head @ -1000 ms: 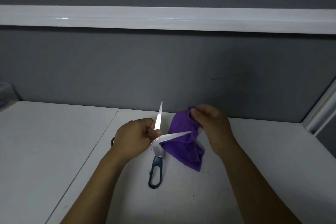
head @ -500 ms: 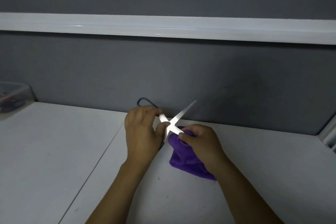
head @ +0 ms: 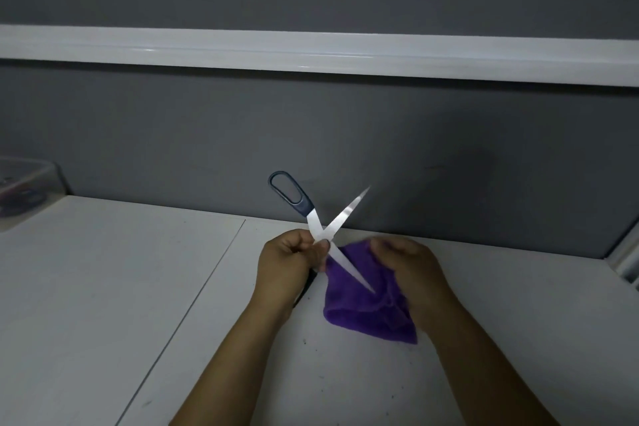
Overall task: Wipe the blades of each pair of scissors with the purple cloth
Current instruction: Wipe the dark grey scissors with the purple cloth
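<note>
Head view. My left hand (head: pixel 290 266) pinches the scissors (head: pixel 323 235) at the pivot, fingers curled tight; blades splayed wide in an X. One blade points up and right, bare; the other (head: pixel 351 270) runs down and right from my left fingers, its tip lying on the purple cloth (head: pixel 370 311). My right hand (head: pixel 411 270) bunches that cloth from behind, fingers closed on it, just right of the lower blade, so it is the nearer hand for the wipe along that axis. One dark handle loop (head: pixel 287 189) sticks up left.

Count: one pair of scissors in hand, one cloth. A clear bin (head: pixel 24 183) at far left holds something dark; I cannot tell what.
</note>
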